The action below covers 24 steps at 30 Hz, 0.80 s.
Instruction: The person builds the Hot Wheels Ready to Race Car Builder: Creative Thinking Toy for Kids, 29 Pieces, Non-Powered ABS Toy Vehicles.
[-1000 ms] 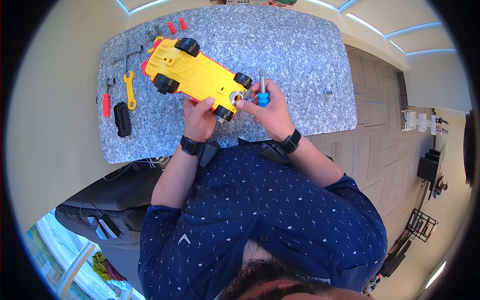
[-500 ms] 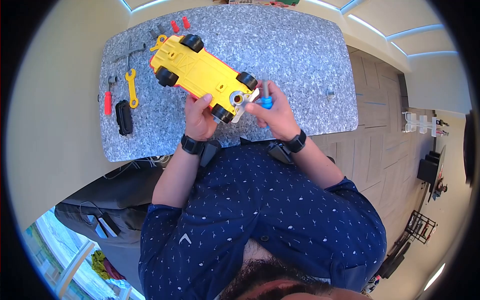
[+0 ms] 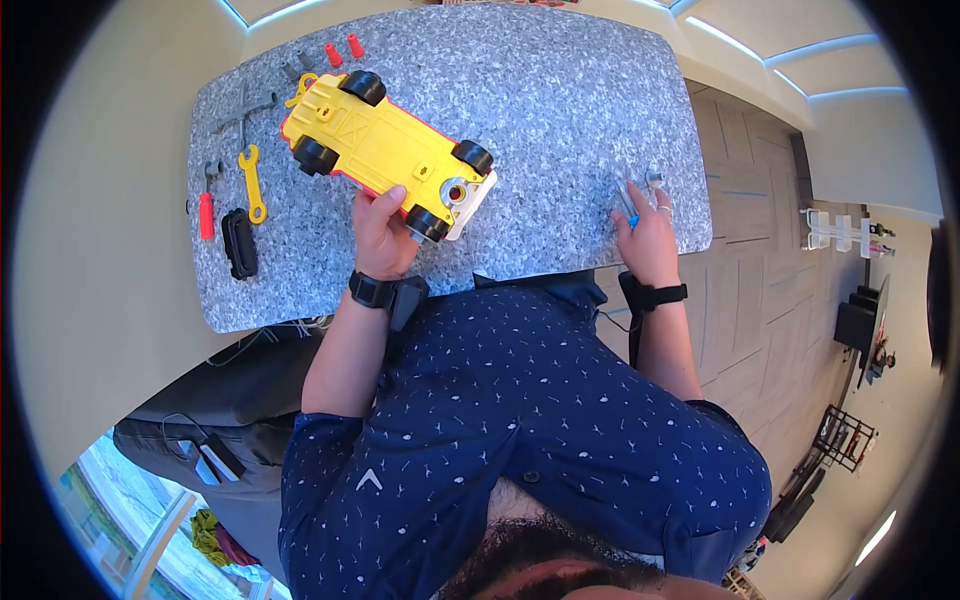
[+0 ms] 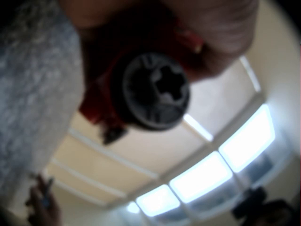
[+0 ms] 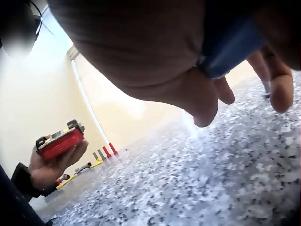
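My left hand (image 3: 382, 235) grips a toy car (image 3: 385, 145) by its side near one end, with the yellow underside facing up. At that end sit a white bumper (image 3: 474, 206) and a grey round part (image 3: 454, 192) with a hole. A black wheel (image 4: 155, 92) with a cross-shaped recess fills the middle of the left wrist view. Over at the table's right side, my right hand (image 3: 650, 245) holds a screwdriver with a blue handle (image 5: 235, 52) against its palm. Its fingertips reach close to a small grey piece (image 3: 655, 178) on the table.
On the left of the speckled table (image 3: 560, 110) lie a yellow wrench (image 3: 254, 186), a red-handled tool (image 3: 206, 214), a black part (image 3: 239, 243) and a grey hammer-like tool (image 3: 242, 118). Two red pegs (image 3: 344, 50) stand at the back left.
My right hand has let go of the car's bumper end and moved right with the screwdriver, toward the small grey piece. The left hand and car have shifted slightly left.
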{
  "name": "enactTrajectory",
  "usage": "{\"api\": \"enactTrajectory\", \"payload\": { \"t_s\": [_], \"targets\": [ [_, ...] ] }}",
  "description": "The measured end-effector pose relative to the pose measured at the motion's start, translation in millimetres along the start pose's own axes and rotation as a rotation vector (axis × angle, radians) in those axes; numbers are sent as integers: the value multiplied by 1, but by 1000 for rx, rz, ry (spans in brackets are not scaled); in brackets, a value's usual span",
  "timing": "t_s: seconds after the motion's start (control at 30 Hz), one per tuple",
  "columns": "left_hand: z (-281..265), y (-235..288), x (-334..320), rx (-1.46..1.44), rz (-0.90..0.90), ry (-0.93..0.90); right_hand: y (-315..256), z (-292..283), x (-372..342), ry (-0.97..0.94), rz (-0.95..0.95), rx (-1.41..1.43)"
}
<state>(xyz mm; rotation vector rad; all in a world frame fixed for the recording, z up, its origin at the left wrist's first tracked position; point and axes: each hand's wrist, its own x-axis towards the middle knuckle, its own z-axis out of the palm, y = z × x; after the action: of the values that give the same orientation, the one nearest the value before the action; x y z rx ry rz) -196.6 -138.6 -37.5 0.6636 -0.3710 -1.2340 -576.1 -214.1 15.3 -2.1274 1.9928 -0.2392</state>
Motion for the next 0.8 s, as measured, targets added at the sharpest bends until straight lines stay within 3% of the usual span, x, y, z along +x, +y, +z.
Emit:
{"api": "enactTrajectory", "payload": {
  "t_s": [0.1, 0.2, 0.23, 0.33, 0.43, 0.53, 0.6, 0.7, 0.8],
  "targets": [
    [-5, -2, -1, 5, -22, -22, 13, 10, 15, 29, 48, -80],
    [-4, -3, -2, 12, -15, -22, 47, 32, 41, 69, -47, -45],
    [-4, -4, -2, 13, -8, -19, 35, 25, 44, 87, 12, -65],
    [-6, -3, -1, 6, 5, -17, 36, 14, 58, 125, -82, -1],
    [-4, -2, -1, 14, 1, -31, 2, -6, 58, 67, -156, 341],
    [-5, -2, -1, 35, -4, -39, -53, -19, 38, -115, -296, 794],
    [-4, -3, -1, 62, -14, -44, -93, -39, 17, -410, -364, 958],
    [1, -4, -5, 126, -31, -64, -126, -29, 2, -595, -462, 1148],
    [10, 1, -8, 182, -25, -100, -143, -32, 1, -720, -455, 1106]
  ]
}}
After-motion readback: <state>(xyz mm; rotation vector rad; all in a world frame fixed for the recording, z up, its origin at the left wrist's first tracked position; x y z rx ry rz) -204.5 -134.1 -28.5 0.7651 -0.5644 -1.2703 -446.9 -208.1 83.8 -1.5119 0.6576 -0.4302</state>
